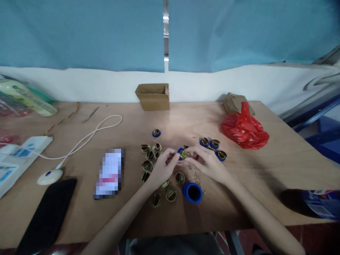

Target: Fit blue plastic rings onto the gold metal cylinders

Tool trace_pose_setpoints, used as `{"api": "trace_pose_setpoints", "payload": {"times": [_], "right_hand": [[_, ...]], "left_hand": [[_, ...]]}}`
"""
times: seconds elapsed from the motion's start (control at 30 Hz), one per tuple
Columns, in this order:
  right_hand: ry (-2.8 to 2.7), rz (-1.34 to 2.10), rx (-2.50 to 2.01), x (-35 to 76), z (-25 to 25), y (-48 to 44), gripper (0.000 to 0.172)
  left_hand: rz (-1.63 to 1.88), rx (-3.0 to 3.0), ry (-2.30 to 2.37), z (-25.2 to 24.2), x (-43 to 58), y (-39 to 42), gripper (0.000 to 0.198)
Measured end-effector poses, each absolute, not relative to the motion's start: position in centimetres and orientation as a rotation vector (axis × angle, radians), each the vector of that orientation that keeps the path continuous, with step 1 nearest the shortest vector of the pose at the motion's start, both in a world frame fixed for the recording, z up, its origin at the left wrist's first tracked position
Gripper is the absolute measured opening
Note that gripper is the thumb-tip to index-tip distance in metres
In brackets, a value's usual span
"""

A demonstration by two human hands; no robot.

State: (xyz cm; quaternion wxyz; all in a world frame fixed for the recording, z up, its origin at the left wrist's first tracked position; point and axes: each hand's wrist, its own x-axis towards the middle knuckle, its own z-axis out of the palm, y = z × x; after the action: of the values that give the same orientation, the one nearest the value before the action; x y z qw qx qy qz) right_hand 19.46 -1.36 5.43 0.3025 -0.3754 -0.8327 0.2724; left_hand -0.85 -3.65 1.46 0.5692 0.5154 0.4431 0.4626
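Above the middle of the table, my left hand (165, 168) and my right hand (208, 163) pinch a small round brass-coloured fitting with a blue ring (184, 154) between them. Fingers partly hide it. Several similar brass fittings (171, 194) lie under and left of my left hand. Beyond my right hand are several brass fittings with blue rings (214, 143), and another blue-ringed fitting (156, 132) lies farther back. Below my hands sits a hollow blue cylinder (193, 193), its dark opening facing me. Thin wire-like rings (192, 175) lie beside it.
At the back stand an open cardboard box (155, 101), a red plastic bag (244, 129) and a brown package (236, 101). Leftward are a blurred-out phone (108, 173), a black phone-like slab (49, 212), a white cable (79, 141) and a power strip (23, 156). A bottle (310, 203) lies at right.
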Motion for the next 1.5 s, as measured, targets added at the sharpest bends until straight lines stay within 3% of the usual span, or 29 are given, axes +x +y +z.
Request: {"api": "trace_pose_setpoints", "payload": {"times": [0.27, 0.37, 0.53, 0.6, 0.7, 0.87, 1.13, 1.33, 1.5], "right_hand": [[-2.418, 0.242, -1.333, 20.7, 4.9, 3.6, 0.026], [-2.551, 0.09, -1.574, 20.9, 4.8, 5.9, 0.021], [-2.578, -0.123, -1.596, 20.3, 4.2, 6.2, 0.026], [-2.479, -0.09, -1.58, 20.0, 4.0, 5.1, 0.028], [-2.429, 0.124, -1.426, 19.9, 3.8, 3.4, 0.025], [-2.45, 0.395, -1.098, 19.6, 1.7, 2.1, 0.026], [-2.344, 0.357, -1.174, 18.7, -1.4, 1.7, 0.023], [-2.251, 0.367, -1.129, 18.5, -2.5, 1.3, 0.027], [-2.099, 0.42, -1.095, 18.5, -1.9, 1.0, 0.024]], "left_hand": [[1.07, 1.403, 1.17, 1.3, -1.5, -4.2, 0.027], [0.946, 1.616, 1.196, 2.6, -2.0, -5.3, 0.025], [0.737, 1.708, 1.147, 4.9, -2.6, -8.1, 0.024], [0.702, 1.745, 1.114, 5.4, -2.6, -9.1, 0.032], [0.667, 1.8, 1.057, 5.5, -2.2, -10.1, 0.068], [0.633, 1.97, 0.978, 5.3, -0.9, -9.8, 0.046], [0.652, 2.032, 0.949, 5.3, -0.7, -9.2, 0.045], [0.915, 1.961, 0.826, 4.0, -1.0, -8.5, 0.049], [1.114, 1.77, 0.986, 3.2, -1.7, -7.7, 0.036]]}}
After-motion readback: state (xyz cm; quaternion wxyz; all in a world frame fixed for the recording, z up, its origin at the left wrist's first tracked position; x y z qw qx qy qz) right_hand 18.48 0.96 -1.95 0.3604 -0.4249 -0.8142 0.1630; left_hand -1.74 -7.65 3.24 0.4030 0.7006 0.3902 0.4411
